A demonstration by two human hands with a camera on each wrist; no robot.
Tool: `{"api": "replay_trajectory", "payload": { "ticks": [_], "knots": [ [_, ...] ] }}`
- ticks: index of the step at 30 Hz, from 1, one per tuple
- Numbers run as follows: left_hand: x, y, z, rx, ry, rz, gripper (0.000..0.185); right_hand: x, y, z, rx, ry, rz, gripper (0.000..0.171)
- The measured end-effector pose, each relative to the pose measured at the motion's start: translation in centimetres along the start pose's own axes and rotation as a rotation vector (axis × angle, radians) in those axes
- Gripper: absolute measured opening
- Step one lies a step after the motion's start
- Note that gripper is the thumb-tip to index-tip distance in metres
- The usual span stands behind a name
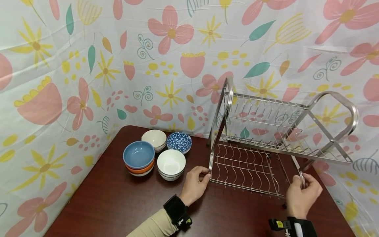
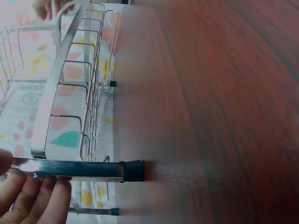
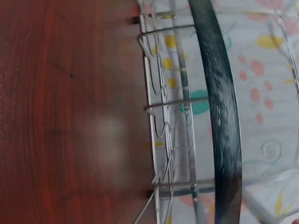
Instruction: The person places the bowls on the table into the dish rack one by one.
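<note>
A two-tier metal dish rack point(image 1: 332, 141) stands on the right of the brown table in the head view. My left hand point(image 1: 193, 184) pinches the rack's left front leg between thumb and fingers, low down. The left wrist view shows those fingers point(image 2: 56, 200) against the flat metal leg point(image 2: 79, 169), just above its black foot point(image 2: 134, 171). On the other side, my right hand point(image 1: 302, 197) grips the right front leg. The right wrist view shows a dark metal bar point(image 3: 222, 102) and wires of the rack, with little or nothing of the hand.
Left of the rack sit stacked bowls: a blue bowl point(image 1: 138, 154) over an orange bowl point(image 1: 141, 170), white bowls point(image 1: 171, 163) in front, more white bowls point(image 1: 154, 138) behind, and a blue-patterned bowl point(image 1: 179, 142). Floral cloth point(image 1: 118, 65) hangs behind the table point(image 1: 118, 204).
</note>
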State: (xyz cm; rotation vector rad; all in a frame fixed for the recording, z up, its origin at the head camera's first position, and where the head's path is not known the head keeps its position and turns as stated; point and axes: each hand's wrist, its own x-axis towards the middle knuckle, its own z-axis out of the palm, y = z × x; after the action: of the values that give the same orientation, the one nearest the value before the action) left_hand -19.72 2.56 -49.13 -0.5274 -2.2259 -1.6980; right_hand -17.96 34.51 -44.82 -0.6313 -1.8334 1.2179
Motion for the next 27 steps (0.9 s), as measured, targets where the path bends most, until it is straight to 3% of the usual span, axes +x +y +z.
{"api": "replay_trajectory", "payload": {
  "ticks": [9, 15, 27],
  "knots": [
    [-0.2, 0.3, -0.9, 0.093, 0.029, 0.008, 0.017, -2.1, -0.9, 1.8, -0.026, -0.109, -0.320, 0.024],
    [-0.6, 0.1, -1.7, 0.068, 0.001, -0.010, 0.018, -3.5, -1.1, 3.4, -0.001, -0.169, -0.482, 0.025],
    [-1.2, 0.0, -3.0, 0.111, -0.005, -0.032, 0.016, -7.1, -2.2, 6.8, 0.065, -0.365, -0.558, 0.027]
  ]
}}
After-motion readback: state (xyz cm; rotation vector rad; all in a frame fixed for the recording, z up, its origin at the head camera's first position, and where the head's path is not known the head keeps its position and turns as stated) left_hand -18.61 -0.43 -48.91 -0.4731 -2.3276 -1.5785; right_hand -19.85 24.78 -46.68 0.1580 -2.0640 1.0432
